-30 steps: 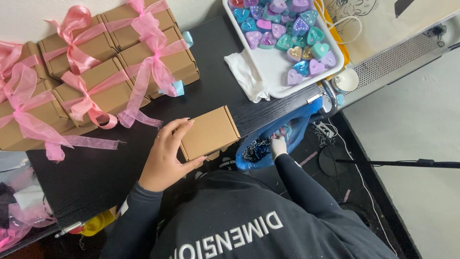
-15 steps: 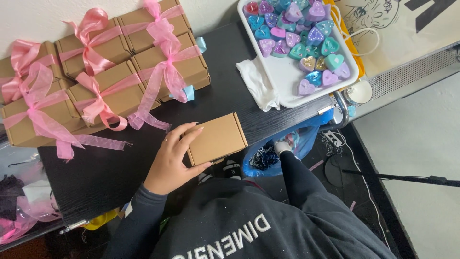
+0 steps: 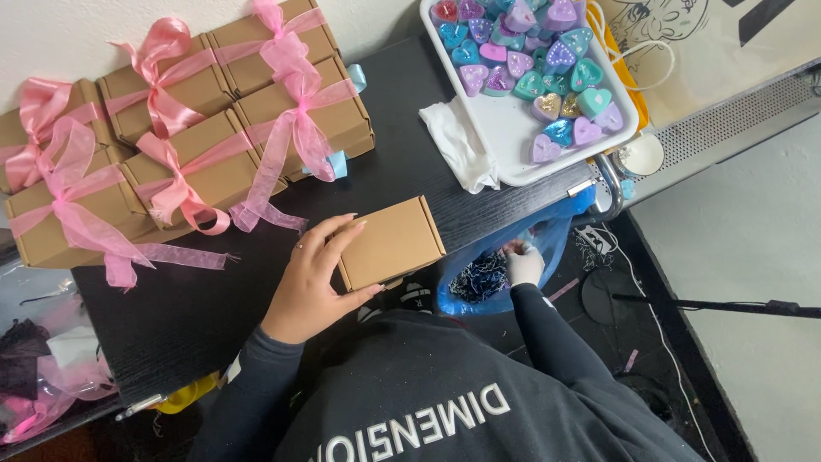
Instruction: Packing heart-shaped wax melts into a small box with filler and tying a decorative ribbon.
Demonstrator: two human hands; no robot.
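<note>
Brown cardboard, plain and closed: a small box sits at the near edge of the black tabletop, and the left hand lies spread over its left end, fingers wide and flat on the lid. The right hand, well to the right of the box and below the tabletop's edge, reaches into a blue bag of dark shredded filler; its grip cannot be told. Beyond the left hand stand ribbon-tied boxes; beyond the right, a white tray of heart-shaped pieces.
</note>
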